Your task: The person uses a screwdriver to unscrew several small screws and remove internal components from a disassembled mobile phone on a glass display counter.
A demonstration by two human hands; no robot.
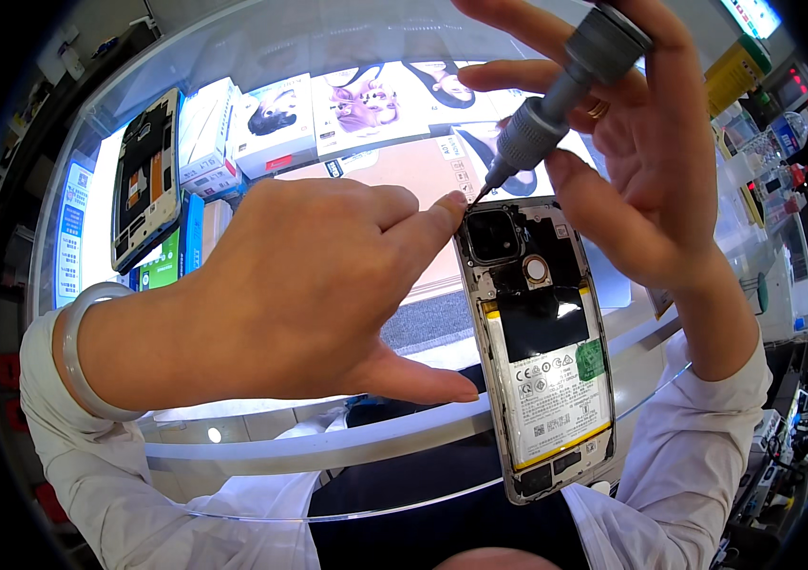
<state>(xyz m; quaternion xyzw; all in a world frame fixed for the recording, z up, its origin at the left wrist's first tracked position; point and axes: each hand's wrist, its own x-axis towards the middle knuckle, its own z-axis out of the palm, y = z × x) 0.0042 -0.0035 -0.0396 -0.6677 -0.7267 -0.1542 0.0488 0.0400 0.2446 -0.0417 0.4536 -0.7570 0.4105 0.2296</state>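
Note:
An opened smartphone (544,332), its back cover off, shows a white battery, dark upper parts and a square camera block. It lies at a slant over the counter's near edge. My left hand (328,285) is at its left side, index fingertip by the top left corner and thumb stretched toward the long edge; the other fingers are mostly hidden. Above the phone, my right hand (646,180) holds a grey screwdriver (537,128) between thumb and fingers. The driver's thin tip points down at the phone's top left corner, close to my left index finger.
A second opened phone (147,180) leans at the left on the lit glass counter (261,446). White phone boxes (366,109) with printed portraits stand along the back. A yellow container with a green lid (738,74) and plastic bottles (784,138) are at the right.

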